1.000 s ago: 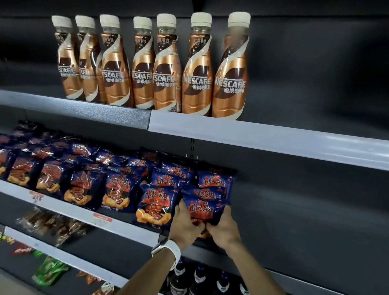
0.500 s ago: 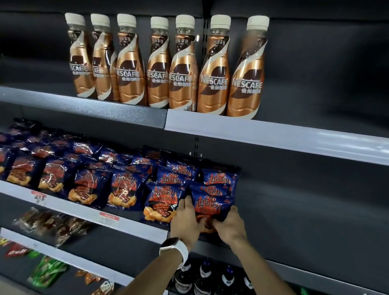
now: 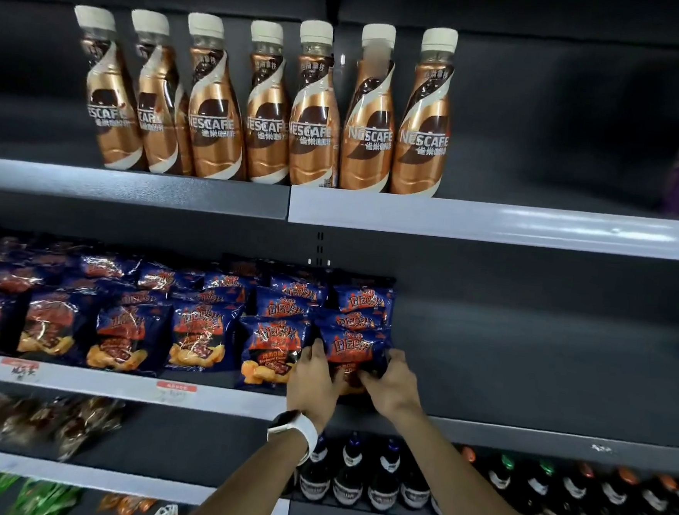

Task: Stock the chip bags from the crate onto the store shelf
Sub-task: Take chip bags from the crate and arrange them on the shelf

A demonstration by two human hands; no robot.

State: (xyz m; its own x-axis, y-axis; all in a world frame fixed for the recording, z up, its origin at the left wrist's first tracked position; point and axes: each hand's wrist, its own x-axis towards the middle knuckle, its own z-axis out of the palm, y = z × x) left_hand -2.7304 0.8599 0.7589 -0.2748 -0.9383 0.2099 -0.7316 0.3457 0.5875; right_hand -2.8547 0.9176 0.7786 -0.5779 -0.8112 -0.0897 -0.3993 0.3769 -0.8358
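Nearest, at 6 o'clock, both forearms reached up to the middle shelf (image 3: 207, 397). The left hand (image 3: 313, 380) and right hand (image 3: 391, 385) held the front bag (image 3: 349, 350) between them, fingers curled round its lower corners, one at each side. The bag stood upright, long axis vertical, at the right end of the row of bags (image 3: 132, 331), with bare shelf toward 3 o'clock. Neither hand seemed nearer. Farther, at 12 o'clock, bottles (image 3: 266, 131) read "NESCAFE"; the bags' writing was too small to read.

Dark-blue chip bag (image 3: 348, 348) (orange flame print) stands upright at the shelf (image 3: 558, 437) front, ending the row.
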